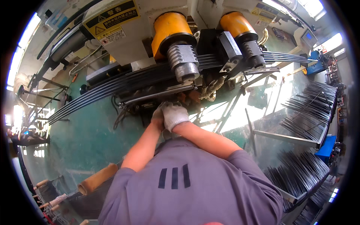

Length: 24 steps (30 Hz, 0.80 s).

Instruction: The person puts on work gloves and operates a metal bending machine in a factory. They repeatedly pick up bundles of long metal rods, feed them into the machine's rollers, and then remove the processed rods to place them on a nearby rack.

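Note:
My left hand (158,116) and my right hand (175,115), both in pale work gloves, are pressed together in front of the machine. The right glove overlaps the left one and covers part of it. Both hands look closed, with the fingers curled, and what lies between them, if anything, is hidden. Just beyond the hands runs a metal bar (161,93) on the machine's near side. Above it, several long black rods (131,79) lie side by side across the machine, under two orange cylinders (171,28) with ridged metal ends.
Racks full of thin black rods (298,170) stand at the right, with a metal frame bar (287,138) reaching toward me. A brown cardboard roll (98,179) lies at the lower left. A black hose (120,114) hangs left of my hands. The floor (82,138) is green.

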{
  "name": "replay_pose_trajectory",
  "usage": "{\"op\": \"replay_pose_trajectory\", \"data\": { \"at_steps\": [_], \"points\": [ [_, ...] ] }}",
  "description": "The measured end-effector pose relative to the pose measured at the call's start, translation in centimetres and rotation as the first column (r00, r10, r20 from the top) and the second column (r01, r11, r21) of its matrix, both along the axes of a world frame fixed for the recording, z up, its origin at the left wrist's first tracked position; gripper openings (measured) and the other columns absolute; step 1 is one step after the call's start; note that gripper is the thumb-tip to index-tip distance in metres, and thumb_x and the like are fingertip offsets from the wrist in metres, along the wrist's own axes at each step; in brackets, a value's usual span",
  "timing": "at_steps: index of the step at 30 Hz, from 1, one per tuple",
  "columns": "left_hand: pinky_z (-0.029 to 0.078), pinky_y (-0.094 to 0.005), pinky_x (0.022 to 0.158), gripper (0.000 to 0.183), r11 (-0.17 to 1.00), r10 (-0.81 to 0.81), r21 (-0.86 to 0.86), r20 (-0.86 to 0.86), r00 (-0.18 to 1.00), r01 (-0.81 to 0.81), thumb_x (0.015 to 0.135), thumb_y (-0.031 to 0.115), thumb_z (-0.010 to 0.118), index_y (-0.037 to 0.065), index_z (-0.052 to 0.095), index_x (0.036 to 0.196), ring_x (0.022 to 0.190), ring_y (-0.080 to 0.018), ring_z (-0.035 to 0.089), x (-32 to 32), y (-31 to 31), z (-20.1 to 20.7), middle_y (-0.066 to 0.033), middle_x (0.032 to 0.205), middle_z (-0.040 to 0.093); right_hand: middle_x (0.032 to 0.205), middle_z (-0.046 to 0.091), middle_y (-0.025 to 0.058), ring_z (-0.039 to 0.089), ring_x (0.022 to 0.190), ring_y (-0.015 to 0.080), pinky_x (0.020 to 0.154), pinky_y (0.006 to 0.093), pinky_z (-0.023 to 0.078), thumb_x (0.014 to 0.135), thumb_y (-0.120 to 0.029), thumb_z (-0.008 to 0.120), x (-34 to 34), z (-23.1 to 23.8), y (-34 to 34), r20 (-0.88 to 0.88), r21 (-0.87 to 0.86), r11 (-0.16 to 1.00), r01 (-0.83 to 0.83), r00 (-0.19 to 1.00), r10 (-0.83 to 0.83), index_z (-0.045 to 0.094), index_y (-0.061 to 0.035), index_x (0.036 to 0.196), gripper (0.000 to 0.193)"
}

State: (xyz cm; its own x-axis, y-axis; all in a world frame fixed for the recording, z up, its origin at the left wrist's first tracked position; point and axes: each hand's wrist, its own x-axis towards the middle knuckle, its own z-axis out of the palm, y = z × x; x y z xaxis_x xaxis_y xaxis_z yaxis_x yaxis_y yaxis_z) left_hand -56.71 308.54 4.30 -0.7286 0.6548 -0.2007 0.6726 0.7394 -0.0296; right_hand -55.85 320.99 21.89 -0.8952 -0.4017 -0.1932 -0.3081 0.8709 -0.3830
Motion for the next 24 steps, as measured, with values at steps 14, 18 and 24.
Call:
{"op": "replay_pose_trajectory", "data": {
  "at_steps": [14,18,24],
  "points": [
    [0.046,-0.0367,0.097,0.036,0.665,0.286,0.269,0.771,0.570,-0.697,0.099,0.030,0.052,0.011,0.057,0.129,0.115,-0.0222,0.058,6.0,-0.4,-2.7,-0.0085,0.124,0.063,0.108,0.070,0.0169,0.069,0.100,0.0352,0.084,0.0438,0.055,0.086,-0.014,0.057,0.2,-2.2,1.9,0.275,0.071,0.968,-0.241,0.938,0.213,0.066,-0.0062,0.108,0.025],
    [0.046,-0.0386,0.097,0.037,0.542,0.189,0.278,0.879,0.437,-0.793,0.099,0.030,0.051,0.009,0.057,0.129,0.114,-0.0246,0.058,5.6,-0.2,-1.4,-0.0097,0.122,0.064,0.100,0.071,0.0180,0.069,0.094,0.0367,0.082,0.0460,0.055,0.084,-0.014,0.059,1.6,-3.1,2.0,0.173,-0.113,0.941,-0.318,0.927,0.333,0.066,-0.0054,0.105,0.024],
    [0.045,-0.0416,0.097,0.038,-0.040,-0.288,-0.043,0.957,-0.030,-0.998,0.099,0.030,0.051,0.006,0.056,0.129,0.112,-0.0281,0.059,2.1,2.4,2.6,-0.0115,0.118,0.065,0.092,0.071,0.0195,0.070,0.087,0.0362,0.078,0.0447,0.055,0.083,-0.013,0.059,1.7,2.0,2.7,0.174,-0.095,0.889,-0.447,0.872,0.457,0.064,-0.0039,0.099,0.019]
  ]
}}
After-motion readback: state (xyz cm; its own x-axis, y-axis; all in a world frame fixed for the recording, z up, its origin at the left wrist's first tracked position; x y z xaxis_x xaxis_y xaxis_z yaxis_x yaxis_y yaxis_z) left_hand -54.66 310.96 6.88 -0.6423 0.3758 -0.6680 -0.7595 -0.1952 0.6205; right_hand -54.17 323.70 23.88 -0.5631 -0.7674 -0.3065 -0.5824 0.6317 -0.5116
